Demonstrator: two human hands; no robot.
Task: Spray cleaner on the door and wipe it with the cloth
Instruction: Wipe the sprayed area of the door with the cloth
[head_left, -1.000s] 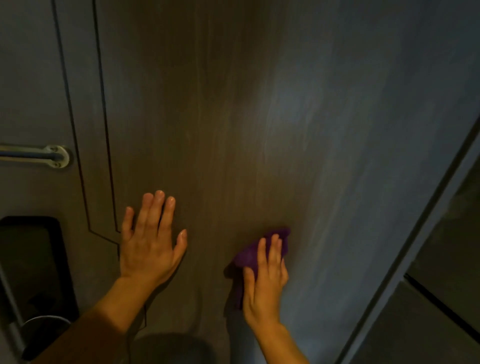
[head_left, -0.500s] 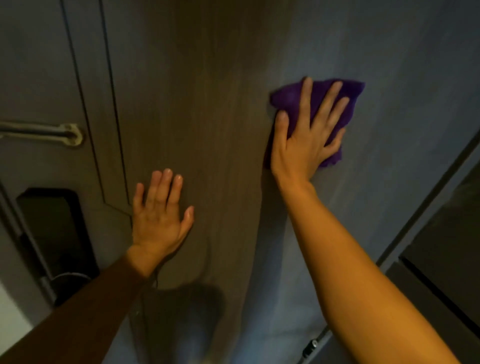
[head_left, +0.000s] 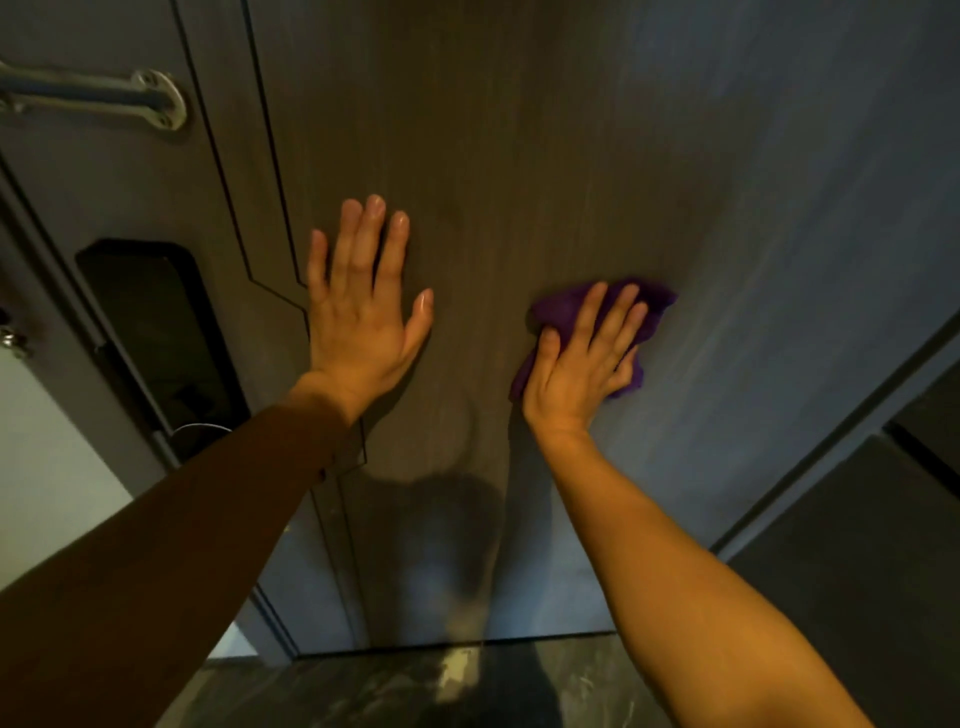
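A dark grey-brown door with thin engraved lines fills the view. My left hand lies flat on it with fingers spread, holding nothing. To its right my right hand presses a purple cloth against the door surface, fingers spread over the cloth. No spray bottle is in view.
A metal pull handle is fixed at the upper left. Below it sits a black lock panel with a round knob. The door frame runs diagonally at the right. Dark marbled floor lies below the door's bottom edge.
My right hand slid the cloth up the door half a second ago and has come back down to mid height. My left hand has stayed flat on the door.
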